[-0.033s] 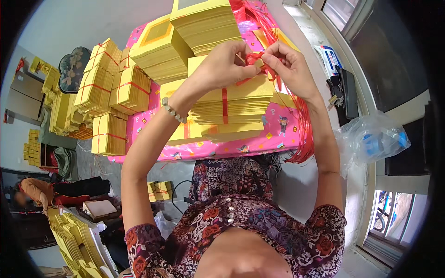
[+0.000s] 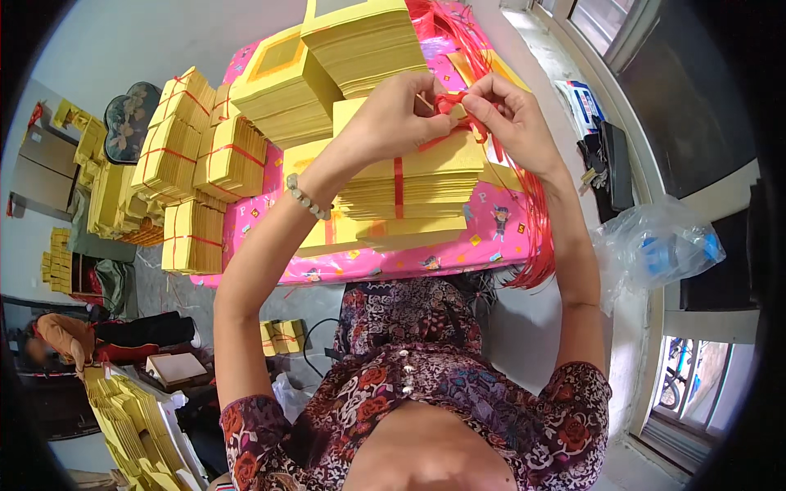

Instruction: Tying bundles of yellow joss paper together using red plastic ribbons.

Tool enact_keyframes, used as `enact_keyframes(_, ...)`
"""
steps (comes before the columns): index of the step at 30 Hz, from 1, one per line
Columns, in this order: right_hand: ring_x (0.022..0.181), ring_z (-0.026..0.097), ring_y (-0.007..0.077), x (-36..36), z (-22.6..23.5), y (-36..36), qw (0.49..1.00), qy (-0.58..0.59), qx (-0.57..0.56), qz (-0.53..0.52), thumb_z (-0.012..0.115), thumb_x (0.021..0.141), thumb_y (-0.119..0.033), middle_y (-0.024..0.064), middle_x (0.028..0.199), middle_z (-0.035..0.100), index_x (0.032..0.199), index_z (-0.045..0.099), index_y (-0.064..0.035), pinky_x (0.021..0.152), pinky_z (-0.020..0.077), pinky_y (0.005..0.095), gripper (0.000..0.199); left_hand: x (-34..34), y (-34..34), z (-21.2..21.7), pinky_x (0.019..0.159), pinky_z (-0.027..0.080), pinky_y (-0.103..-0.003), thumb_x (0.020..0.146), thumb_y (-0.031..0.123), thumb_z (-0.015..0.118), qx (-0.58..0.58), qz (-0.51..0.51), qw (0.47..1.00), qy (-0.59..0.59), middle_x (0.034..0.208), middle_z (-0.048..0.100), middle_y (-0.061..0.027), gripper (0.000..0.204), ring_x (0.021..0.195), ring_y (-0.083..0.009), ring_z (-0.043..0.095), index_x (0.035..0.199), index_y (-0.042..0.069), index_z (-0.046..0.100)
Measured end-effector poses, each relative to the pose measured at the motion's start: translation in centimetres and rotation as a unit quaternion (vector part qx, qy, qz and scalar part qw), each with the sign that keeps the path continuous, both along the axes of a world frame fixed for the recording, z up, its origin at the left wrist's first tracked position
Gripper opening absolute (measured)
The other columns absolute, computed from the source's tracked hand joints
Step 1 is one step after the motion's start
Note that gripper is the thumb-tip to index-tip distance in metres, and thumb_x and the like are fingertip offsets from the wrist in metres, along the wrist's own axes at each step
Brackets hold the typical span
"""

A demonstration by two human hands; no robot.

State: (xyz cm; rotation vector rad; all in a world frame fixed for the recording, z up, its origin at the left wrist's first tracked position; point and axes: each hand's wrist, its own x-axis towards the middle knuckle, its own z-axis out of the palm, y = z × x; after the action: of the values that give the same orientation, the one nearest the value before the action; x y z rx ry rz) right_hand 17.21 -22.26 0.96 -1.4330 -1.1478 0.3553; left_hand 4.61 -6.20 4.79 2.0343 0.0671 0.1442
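Observation:
My left hand [image 2: 404,117] and my right hand [image 2: 512,121] come together over a stack of yellow paper sheets [image 2: 409,192]. Between them is a looped red ribbon [image 2: 449,101], pinched by the fingers of both hands. Around the stack's front side runs a strip of the same red ribbon [image 2: 399,186]. The stack lies on further yellow paper on a table with a pink printed cover [image 2: 493,237]. Beside my right forearm a bunch of loose red ribbons [image 2: 536,237] hangs over the table's edge. My fingers partly cover the loop, so its exact form is hidden.
Taller yellow paper stacks [image 2: 364,49] rise behind my hands. Tied yellow bundles [image 2: 192,233] are piled at the table's left. On the right ledge lie a clear plastic bag [image 2: 663,245] and a black case [image 2: 614,168]. Another person [image 2: 70,340] is at the lower left, near more yellow paper.

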Motion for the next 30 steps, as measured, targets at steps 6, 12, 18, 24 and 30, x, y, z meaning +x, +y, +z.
enact_keyframes(6,0.066,0.046,0.0001,-0.3,-0.3,0.4,1.000,0.007,0.001,-0.008,0.062,0.094,-0.016,-0.0050,0.078,0.055,0.093,0.061,-0.0020,0.057,0.0386,0.0172,0.014,-0.4,0.3,-1.0,0.051,0.043,-0.022,0.087,0.011,0.067,0.077,0.052,0.990,-0.110,0.071,0.063,-0.0017,0.018,0.063,-0.0068,0.060,0.098,0.001,0.057)
enact_keyframes(12,0.065,0.047,0.0003,0.3,-0.7,-0.1,1.000,0.007,0.011,-0.003,0.062,0.094,-0.016,-0.0053,0.078,0.056,0.092,0.061,-0.0033,0.056,0.0371,0.0169,0.013,-2.1,-0.4,-0.8,0.051,0.048,-0.030,0.085,0.010,0.065,0.266,0.141,0.932,-0.204,0.071,0.068,-0.0080,0.014,0.063,-0.0181,0.068,0.098,0.006,0.066)
enact_keyframes(18,0.065,0.050,0.0011,-0.5,-0.9,-0.2,0.997,0.073,0.020,-0.016,0.062,0.094,-0.016,-0.0048,0.076,0.056,0.091,0.061,-0.0034,0.057,0.0411,0.0174,0.013,-3.3,-1.1,-0.7,0.051,0.047,-0.035,0.084,0.013,0.064,0.458,0.178,0.848,-0.199,0.065,0.066,-0.0075,0.008,0.058,-0.0253,0.064,0.088,0.010,0.069)
enact_keyframes(24,0.065,0.051,0.0022,0.8,-2.0,-1.3,0.998,0.004,-0.005,-0.069,0.059,0.096,-0.017,-0.0038,0.075,0.055,0.091,0.059,-0.0038,0.058,0.0421,0.0184,0.014,-4.8,-0.8,-0.5,0.057,0.047,-0.036,0.080,0.010,0.063,0.414,0.162,0.868,-0.219,0.074,0.064,-0.0079,0.004,0.060,-0.0268,0.062,0.082,0.008,0.064)
enact_keyframes(30,0.061,0.047,0.0030,1.7,-3.7,-2.4,0.989,0.008,0.039,-0.141,0.058,0.096,-0.015,-0.0037,0.070,0.051,0.087,0.056,-0.0036,0.056,0.0392,0.0190,0.014,-5.3,0.6,-1.3,0.057,0.046,-0.035,0.074,0.009,0.063,0.334,0.141,0.910,-0.202,0.075,0.056,-0.0091,0.009,0.063,-0.0255,0.059,0.077,0.003,0.058)
